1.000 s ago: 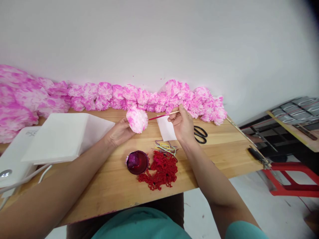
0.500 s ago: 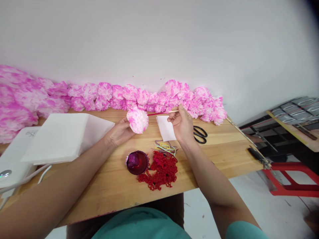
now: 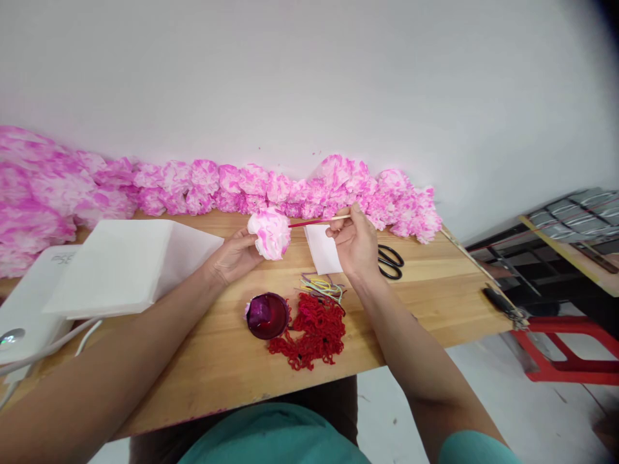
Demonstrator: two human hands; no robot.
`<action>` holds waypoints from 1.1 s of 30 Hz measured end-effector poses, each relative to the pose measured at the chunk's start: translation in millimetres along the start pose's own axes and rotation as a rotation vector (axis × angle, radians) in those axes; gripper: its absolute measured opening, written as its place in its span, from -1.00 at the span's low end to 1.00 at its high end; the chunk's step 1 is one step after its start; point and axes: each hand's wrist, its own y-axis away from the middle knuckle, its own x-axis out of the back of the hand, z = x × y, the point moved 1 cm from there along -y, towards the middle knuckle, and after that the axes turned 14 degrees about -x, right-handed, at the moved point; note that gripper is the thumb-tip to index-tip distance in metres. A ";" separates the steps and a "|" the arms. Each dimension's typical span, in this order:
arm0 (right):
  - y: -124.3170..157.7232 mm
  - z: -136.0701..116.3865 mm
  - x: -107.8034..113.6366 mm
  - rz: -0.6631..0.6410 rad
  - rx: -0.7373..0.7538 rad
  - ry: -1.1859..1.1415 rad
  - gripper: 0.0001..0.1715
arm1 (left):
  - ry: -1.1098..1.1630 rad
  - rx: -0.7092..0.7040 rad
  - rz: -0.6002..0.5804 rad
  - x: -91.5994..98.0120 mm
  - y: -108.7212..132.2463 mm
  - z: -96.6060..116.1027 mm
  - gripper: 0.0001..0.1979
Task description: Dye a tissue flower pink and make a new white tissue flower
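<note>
Note the paper flower (image 3: 269,233) gripped in the closed fingers of the left hand (image 3: 232,258), raised just above the surface (image 3: 435,290) near the row of pink flowers (image 3: 290,187). Note also the thin stick (image 3: 316,222) pinched in the fingers of the right hand (image 3: 355,241), red tip at the flower's upper edge. Expect torn or blotched petals if pressed too hard, crushing if squeezed tighter, drips onto the white sheet (image 3: 323,248), and a forearm knock to the dye cup (image 3: 267,316).

Left hand (image 3: 233,258) fingers vanish behind the paper flower (image 3: 269,233).
</note>
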 end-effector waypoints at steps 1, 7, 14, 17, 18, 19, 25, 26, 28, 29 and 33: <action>-0.4 0.4 0.3 -0.001 0.001 -0.012 -0.58 | 0.001 0.002 0.002 0.1 0.0 0.1 -0.64; -3.3 3.4 3.3 -0.001 -0.004 0.025 -0.60 | 0.013 0.019 -0.009 2.6 -0.7 0.1 -0.71; -1.2 -1.8 1.6 0.016 -0.007 -0.030 -0.57 | 0.026 0.014 -0.001 2.2 -1.0 -0.4 -0.56; -0.8 -2.5 0.7 0.015 -0.021 -0.034 -0.56 | 0.018 0.020 0.002 1.8 -0.6 0.0 -0.65; -0.9 -2.2 0.8 0.020 -0.023 -0.029 -0.56 | 0.012 0.023 0.001 1.7 -0.5 0.3 -0.68; -1.1 -1.7 1.1 0.025 -0.022 -0.021 -0.57 | 0.005 0.025 -0.002 1.5 -0.4 0.5 -0.70; -2.1 1.3 4.0 0.009 0.034 0.050 -0.59 | 0.010 0.022 -0.002 -1.7 -0.2 1.5 -0.57; -1.7 1.2 4.0 0.004 0.045 0.056 -0.58 | 0.015 0.024 0.001 -2.4 -0.2 1.5 -0.55; -0.4 0.5 3.1 -0.008 0.057 0.053 -0.58 | 0.027 0.027 0.014 -3.3 -0.1 1.6 -0.56; 0.6 0.0 2.3 -0.016 0.059 0.048 -0.58 | 0.033 0.027 0.022 -3.6 -0.1 1.7 -0.59; 4.3 -1.6 -0.9 -0.048 0.060 0.036 -0.60 | 0.040 0.039 0.032 -3.7 -0.1 2.2 -0.74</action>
